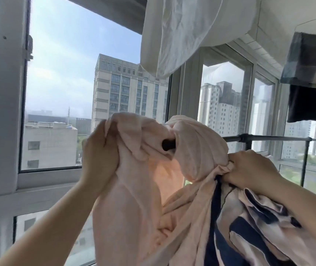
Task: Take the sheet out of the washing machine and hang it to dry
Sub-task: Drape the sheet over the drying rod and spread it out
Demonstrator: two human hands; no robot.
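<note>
The sheet [182, 169], pale pink with a navy-patterned portion at its lower right, lay bunched over the dark rail [264, 138] of a drying rack by the window [61, 89]. The rail ran left to right across the scene, roughly level, and a short dark stub of it [168, 144] showed through a gap in the folds. The bare length of rail extended to the right of the bundle, past the right hand.

The left hand [100, 156] gripped a gathered fold at the left edge of the bundle, fingers curled into the cloth. The right hand [249, 168] pinched a tight, ruched bunch of fabric just below the rail, right of the bundle's centre. Both hands were at about rail height, with the mass of the sheet between them and hanging near the person.

Assessment: the sheet's long axis was not yet aligned with the rail; the cloth was heaped at the rail's left end. The next move likely depended on drawing fabric rightward along the rail, for which the right hand was the nearer. The heavy near-side drape risked pulling the sheet off the rail.

White cloth [182, 31] and a checked garment [310, 58] hung overhead.
</note>
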